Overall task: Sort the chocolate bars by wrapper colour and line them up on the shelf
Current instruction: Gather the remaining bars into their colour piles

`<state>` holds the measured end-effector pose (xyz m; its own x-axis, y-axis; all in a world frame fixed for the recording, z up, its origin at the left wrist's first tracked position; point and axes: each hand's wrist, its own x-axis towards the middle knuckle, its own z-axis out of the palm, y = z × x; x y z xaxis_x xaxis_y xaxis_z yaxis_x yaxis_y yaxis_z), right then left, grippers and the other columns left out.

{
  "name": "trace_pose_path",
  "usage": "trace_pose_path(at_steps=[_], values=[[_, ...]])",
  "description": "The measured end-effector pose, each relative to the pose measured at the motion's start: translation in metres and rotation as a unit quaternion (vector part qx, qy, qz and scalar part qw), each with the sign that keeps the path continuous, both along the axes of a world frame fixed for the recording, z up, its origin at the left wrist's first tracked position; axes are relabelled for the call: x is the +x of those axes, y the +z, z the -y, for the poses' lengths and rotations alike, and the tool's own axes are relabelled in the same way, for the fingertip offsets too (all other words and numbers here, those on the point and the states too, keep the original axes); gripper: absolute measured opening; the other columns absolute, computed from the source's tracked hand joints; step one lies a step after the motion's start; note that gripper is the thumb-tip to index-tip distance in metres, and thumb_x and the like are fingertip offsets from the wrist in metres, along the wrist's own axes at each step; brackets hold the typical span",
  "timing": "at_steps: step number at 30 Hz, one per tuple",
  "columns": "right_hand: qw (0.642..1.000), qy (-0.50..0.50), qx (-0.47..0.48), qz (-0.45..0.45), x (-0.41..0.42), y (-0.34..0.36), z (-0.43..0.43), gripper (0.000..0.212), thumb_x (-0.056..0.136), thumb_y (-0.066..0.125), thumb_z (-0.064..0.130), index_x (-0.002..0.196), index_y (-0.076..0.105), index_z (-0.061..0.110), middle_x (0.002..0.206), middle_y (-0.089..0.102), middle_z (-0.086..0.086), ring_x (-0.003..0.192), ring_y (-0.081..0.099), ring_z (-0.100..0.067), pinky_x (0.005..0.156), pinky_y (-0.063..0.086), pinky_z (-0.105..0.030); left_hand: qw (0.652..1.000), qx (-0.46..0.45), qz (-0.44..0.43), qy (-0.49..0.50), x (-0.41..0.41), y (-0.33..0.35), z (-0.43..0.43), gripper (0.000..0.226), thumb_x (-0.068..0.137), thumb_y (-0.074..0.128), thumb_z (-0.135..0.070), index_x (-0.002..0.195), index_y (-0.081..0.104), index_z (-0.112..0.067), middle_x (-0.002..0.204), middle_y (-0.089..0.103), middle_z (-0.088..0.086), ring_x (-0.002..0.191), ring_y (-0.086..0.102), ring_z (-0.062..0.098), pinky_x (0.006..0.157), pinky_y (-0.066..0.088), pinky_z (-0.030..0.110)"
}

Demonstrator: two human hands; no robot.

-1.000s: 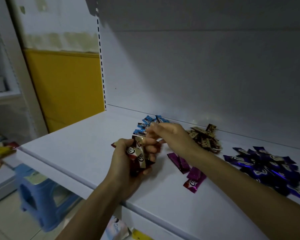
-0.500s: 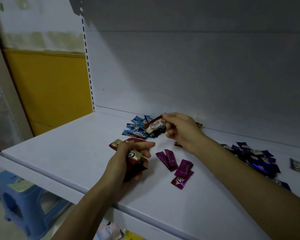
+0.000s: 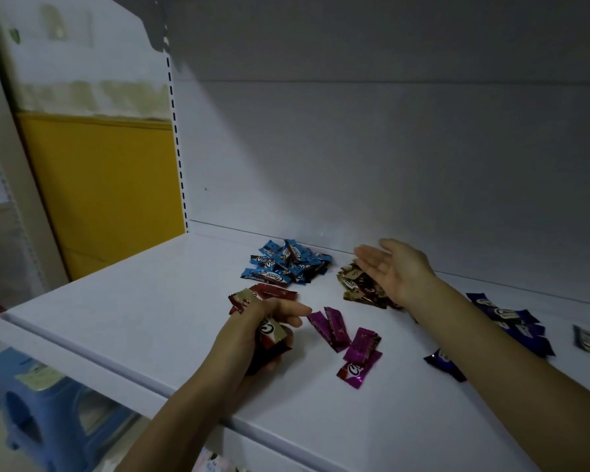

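On the white shelf (image 3: 143, 301), my left hand (image 3: 252, 332) grips a bunch of red-and-gold chocolate bars (image 3: 269, 330), with more red bars (image 3: 269, 292) lying just behind it. My right hand (image 3: 392, 267) hovers flat and empty over the brown-gold pile (image 3: 358, 286) near the back wall. A blue pile (image 3: 286, 264) lies at the back, left of the brown one. Several magenta bars (image 3: 344, 338) lie between my arms. A dark purple pile (image 3: 511, 321) sits right of my right forearm.
A single grey-wrapped bar (image 3: 586, 340) lies at the far right of the shelf. The shelf's back wall (image 3: 389, 148) rises close behind the piles. A blue plastic stool (image 3: 38, 410) stands on the floor at lower left, below the shelf edge.
My right hand let go of the brown bar it was carrying and now hangs flat over the brown pile. My left hand still holds its bunch.
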<state>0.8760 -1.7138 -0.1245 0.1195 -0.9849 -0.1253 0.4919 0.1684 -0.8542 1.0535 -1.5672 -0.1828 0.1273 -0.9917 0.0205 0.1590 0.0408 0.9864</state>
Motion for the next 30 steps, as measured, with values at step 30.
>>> trace_pose_path(at_steps=[30], values=[[0.998,-0.058,0.017,-0.022,-0.008,-0.012,0.014,0.019,0.096,0.047,0.004,0.114,0.048,-0.002,0.094,0.065,-0.022,0.076,0.066,-0.023,0.060,0.053,-0.030,0.987,-0.027,-0.139,0.070,0.003,0.006,-0.009,0.048,0.080,0.042,-0.058,0.090,0.076,-0.026,0.088,0.072,0.003,0.066,0.064,0.007,0.047,0.045,0.018]])
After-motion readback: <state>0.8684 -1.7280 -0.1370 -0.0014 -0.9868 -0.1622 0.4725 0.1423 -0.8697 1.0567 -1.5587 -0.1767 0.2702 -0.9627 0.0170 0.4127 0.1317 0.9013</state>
